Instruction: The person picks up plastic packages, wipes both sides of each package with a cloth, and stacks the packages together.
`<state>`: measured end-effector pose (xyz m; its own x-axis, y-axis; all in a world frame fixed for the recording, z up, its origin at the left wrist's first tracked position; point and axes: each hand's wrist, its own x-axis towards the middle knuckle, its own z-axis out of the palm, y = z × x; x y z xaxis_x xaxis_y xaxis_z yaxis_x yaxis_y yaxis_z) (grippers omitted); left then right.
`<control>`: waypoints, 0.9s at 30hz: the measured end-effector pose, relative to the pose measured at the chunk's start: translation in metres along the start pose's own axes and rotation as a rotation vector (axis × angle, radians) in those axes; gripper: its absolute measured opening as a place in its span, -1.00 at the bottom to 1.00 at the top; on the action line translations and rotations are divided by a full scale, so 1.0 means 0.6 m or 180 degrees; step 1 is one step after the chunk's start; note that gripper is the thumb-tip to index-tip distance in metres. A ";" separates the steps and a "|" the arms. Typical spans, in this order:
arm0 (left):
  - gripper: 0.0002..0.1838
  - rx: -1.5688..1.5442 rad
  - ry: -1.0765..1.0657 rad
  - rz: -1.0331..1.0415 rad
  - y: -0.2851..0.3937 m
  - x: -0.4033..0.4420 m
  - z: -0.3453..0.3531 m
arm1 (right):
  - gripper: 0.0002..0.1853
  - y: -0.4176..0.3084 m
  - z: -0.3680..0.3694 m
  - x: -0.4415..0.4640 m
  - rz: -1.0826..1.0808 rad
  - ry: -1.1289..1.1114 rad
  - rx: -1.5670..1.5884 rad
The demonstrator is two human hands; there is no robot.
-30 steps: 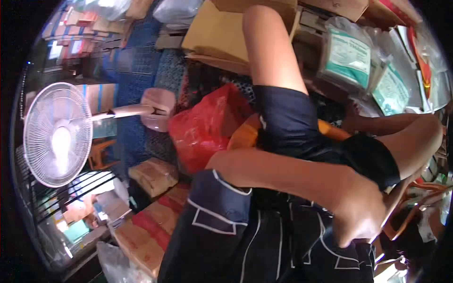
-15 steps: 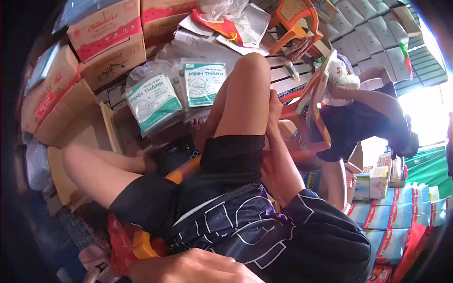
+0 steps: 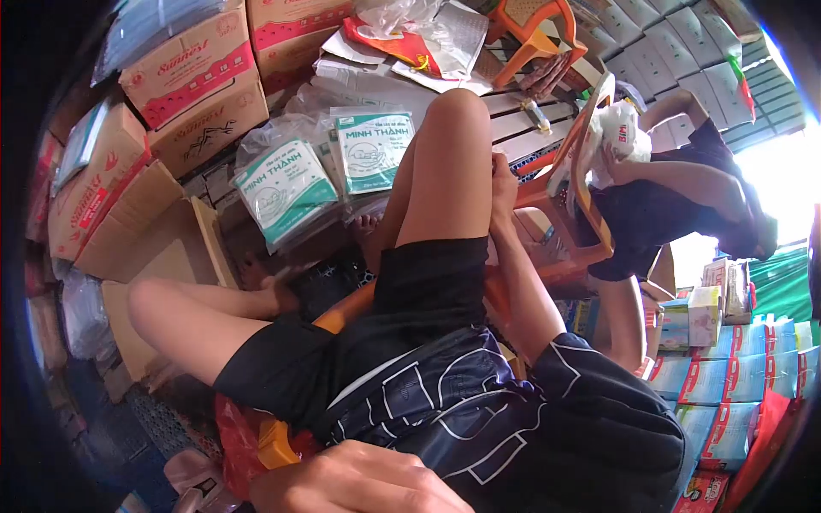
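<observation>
My left hand (image 3: pixel 368 480) is close to the camera at the bottom edge, knuckles up and fingers bent; the fingertips are out of sight. Beside it are a red plastic bag (image 3: pixel 237 436) and the orange end of a chair arm (image 3: pixel 275 445). Along the outer side of my raised knee (image 3: pixel 453 137), my right hand (image 3: pixel 503 184) is closed against the leg; what it holds, if anything, is hidden. To the left of that knee lie two clear-wrapped packs printed "MINH THÀNH", one (image 3: pixel 286 190) nearer the boxes and the other (image 3: pixel 369 152) nearer the leg.
Cardboard boxes (image 3: pixel 205 120) are stacked at the upper left, above an opened carton (image 3: pixel 175 244). On the right a person (image 3: pixel 663 201) bends by an orange chair (image 3: pixel 590 231), near a white bag (image 3: pixel 617 137). Blue boxes (image 3: pixel 697 376) fill the lower right.
The whole view has shifted slightly, with most things lying a little farther right. Both my hands keep about the same pose. The bending person's head is a little lower and farther right.
</observation>
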<state>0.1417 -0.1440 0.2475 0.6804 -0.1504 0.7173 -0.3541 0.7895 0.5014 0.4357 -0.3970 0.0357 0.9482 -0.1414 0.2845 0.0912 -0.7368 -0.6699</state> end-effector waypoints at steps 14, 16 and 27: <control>-0.79 0.0045 0.0181 -0.0142 -0.006 -0.002 0.001 | -0.55 -0.013 -0.011 -0.002 -0.0138 0.0019 -0.0095; -0.77 0.0104 0.0101 0.0103 -0.015 0.004 0.005 | -0.55 -0.019 -0.014 -0.005 -0.0114 -0.0029 -0.0086; -0.65 0.0849 0.0828 -0.1738 -0.016 -0.024 -0.114 | -0.55 -0.031 -0.024 -0.010 -0.0041 -0.0049 -0.0120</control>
<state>0.1790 -0.1085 0.1992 0.9282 -0.3122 0.2025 -0.0383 0.4609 0.8866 0.4239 -0.3917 0.0563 0.9516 -0.1218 0.2823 0.0922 -0.7628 -0.6400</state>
